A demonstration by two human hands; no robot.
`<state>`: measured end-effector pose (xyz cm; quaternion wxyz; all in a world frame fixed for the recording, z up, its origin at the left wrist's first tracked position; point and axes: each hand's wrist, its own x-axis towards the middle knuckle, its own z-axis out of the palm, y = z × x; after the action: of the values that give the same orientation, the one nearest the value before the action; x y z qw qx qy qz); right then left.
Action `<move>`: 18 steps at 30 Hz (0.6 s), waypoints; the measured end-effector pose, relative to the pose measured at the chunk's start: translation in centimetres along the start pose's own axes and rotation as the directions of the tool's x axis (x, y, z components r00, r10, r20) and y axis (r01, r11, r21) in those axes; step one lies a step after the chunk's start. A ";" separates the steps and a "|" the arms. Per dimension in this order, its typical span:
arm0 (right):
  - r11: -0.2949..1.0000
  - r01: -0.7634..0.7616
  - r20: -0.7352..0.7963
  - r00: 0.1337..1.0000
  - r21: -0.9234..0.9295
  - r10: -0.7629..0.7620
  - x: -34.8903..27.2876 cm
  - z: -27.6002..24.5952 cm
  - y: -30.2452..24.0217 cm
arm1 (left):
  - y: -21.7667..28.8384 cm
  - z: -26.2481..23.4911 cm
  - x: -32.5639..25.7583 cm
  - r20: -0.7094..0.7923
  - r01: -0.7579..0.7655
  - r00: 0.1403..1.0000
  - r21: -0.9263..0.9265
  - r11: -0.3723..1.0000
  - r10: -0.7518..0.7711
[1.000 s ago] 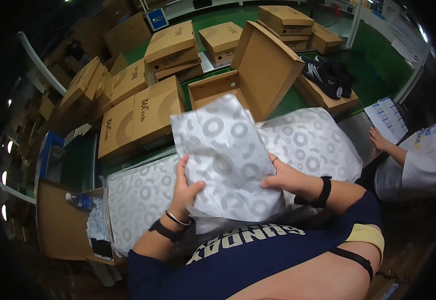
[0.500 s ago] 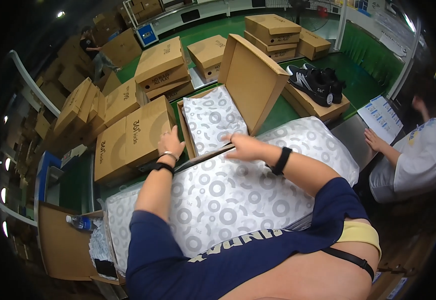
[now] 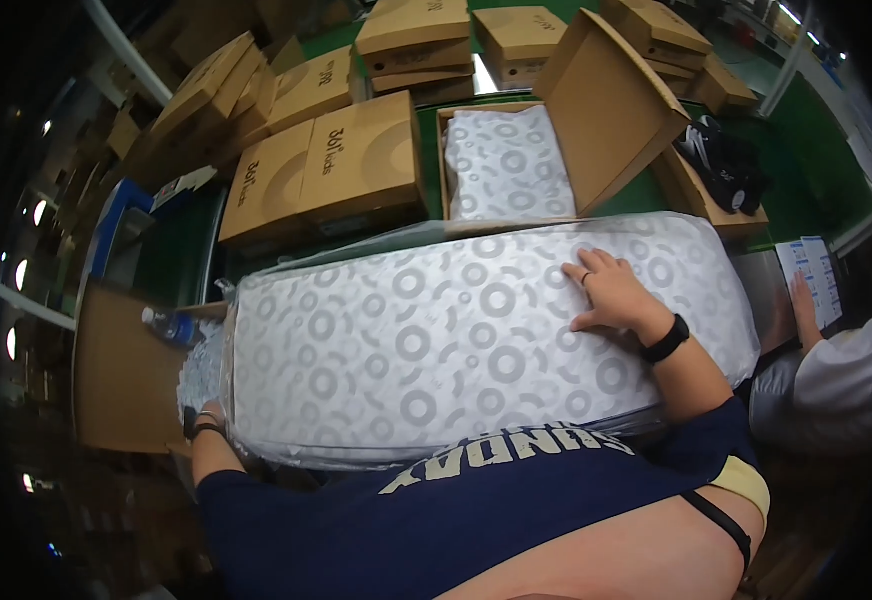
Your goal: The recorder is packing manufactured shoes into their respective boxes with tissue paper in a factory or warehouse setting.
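A thick stack of white wrapping paper [image 3: 416, 345] with grey rings and arcs lies across the space before me. My right hand [image 3: 616, 297] rests on its right part, fingers spread, a ring on one of them. At the stack's left end my left hand [image 3: 213, 413] reaches to an open carton [image 3: 121, 365] with a heap of small pale packets [image 3: 202, 375]; its fingers are mostly hidden there. Beyond the stack, an open brown shoe box [image 3: 606, 105] has its lid raised and patterned paper [image 3: 511, 165] covering what is inside.
Closed shoe boxes [image 3: 361, 155] stand in stacks behind and to the left. Black sneakers [image 3: 724, 168] sit on a box at the right. A water bottle [image 3: 168, 325] lies at the left carton. Another person's hand [image 3: 806, 310] touches a printed sheet [image 3: 824, 280].
My left hand has gone from the open shoe box's left edge down to the packets at the left. My right hand has drawn back from that box onto the paper stack. The view has shifted.
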<state>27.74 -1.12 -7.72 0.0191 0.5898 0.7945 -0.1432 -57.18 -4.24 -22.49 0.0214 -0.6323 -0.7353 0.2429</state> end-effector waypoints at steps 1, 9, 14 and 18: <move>1.000 -0.012 0.003 1.000 0.001 0.012 0.0 -0.1 -0.1 | 0.1 0.6 0.1 0.009 0.004 1.000 -0.005 1.000 -0.004; 0.996 -0.083 -0.001 0.997 -0.030 0.083 -0.3 0.3 -1.2 | 5.2 -1.0 2.9 0.189 0.325 0.944 -0.679 0.658 -0.272; 0.999 -0.019 -0.058 0.998 0.037 0.021 -0.5 0.8 0.5 | -3.2 4.2 5.1 0.225 0.150 0.974 -0.736 0.660 0.030; 0.997 -0.081 -0.037 0.996 0.014 0.082 -0.5 0.8 -0.8 | -0.2 0.2 7.7 0.244 0.017 0.912 -0.824 0.566 0.328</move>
<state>27.04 -2.00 -8.27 0.0063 0.6244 0.7692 -0.1359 -58.95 2.91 -24.73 -0.4312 -0.5768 -0.6937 -0.0049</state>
